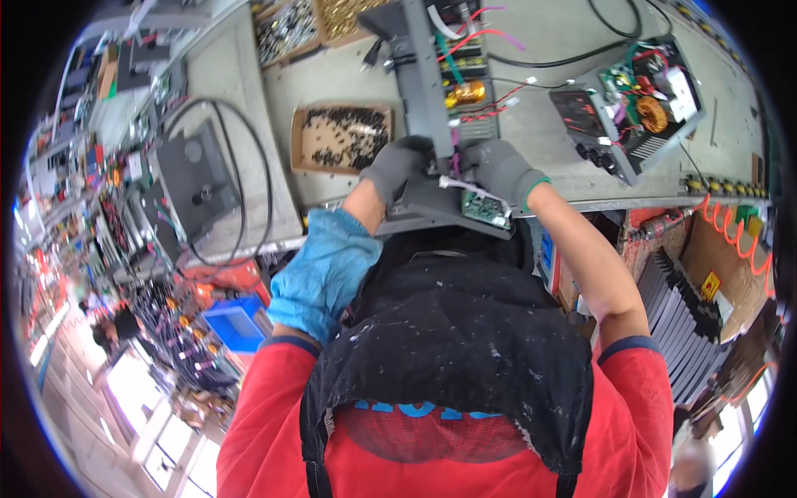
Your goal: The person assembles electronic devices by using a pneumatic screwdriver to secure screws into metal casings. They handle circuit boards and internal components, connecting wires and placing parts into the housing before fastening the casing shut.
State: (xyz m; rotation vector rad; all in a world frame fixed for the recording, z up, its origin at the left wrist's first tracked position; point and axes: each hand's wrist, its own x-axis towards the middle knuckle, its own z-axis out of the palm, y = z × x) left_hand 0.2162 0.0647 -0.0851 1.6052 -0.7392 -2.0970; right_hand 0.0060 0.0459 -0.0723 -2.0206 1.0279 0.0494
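Observation:
A dark grey metal housing point(422, 91) stands in front of me on the bench, with circuit parts, a copper-coloured coil and red, green and purple wires inside. My left hand point(398, 168), in a grey glove, is closed around its near left edge. Opposite it, my right hand point(501, 168), also gloved, has its fingers curled by the purple wires point(455, 141); what they pinch is hidden. Just below the hands, a dark metal plate point(432, 199) tilts at the bench edge. A green circuit board point(486, 207) sits on it, with a white connector cable point(462, 184) across.
A cardboard tray of black screws point(299, 145) lies left of the housing; bins of metal fasteners point(286, 33) stand behind. Another opened unit point(627, 108) rests at right. Black cables point(573, 62) cross the bench. A dark panel point(198, 178) is at far left.

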